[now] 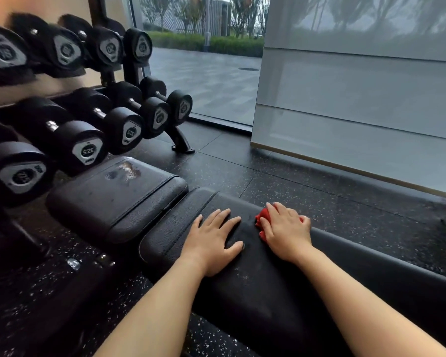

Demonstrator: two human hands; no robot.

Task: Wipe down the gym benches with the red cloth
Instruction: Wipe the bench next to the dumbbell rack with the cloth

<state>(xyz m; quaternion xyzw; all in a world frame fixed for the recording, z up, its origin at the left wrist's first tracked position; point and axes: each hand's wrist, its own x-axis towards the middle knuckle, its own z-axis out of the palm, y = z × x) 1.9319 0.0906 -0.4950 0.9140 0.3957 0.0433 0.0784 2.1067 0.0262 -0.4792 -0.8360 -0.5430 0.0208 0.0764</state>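
Observation:
A long black padded bench [255, 279] runs from the lower right toward the centre. My left hand [214, 240] lies flat on its top, fingers spread, holding nothing. My right hand [286, 233] presses the red cloth [262, 220] onto the bench's far edge; only the cloth's left part shows beyond my fingers. A second black bench pad [119, 199] sits just beyond to the left, with a wet or scuffed patch [124, 171] near its far end.
A dumbbell rack [70, 119] loaded with several black dumbbells fills the left side, its foot [182, 145] on the speckled black rubber floor [319, 191]. A frosted glass panel [358, 99] stands at the right, and a window [204, 60] at the back.

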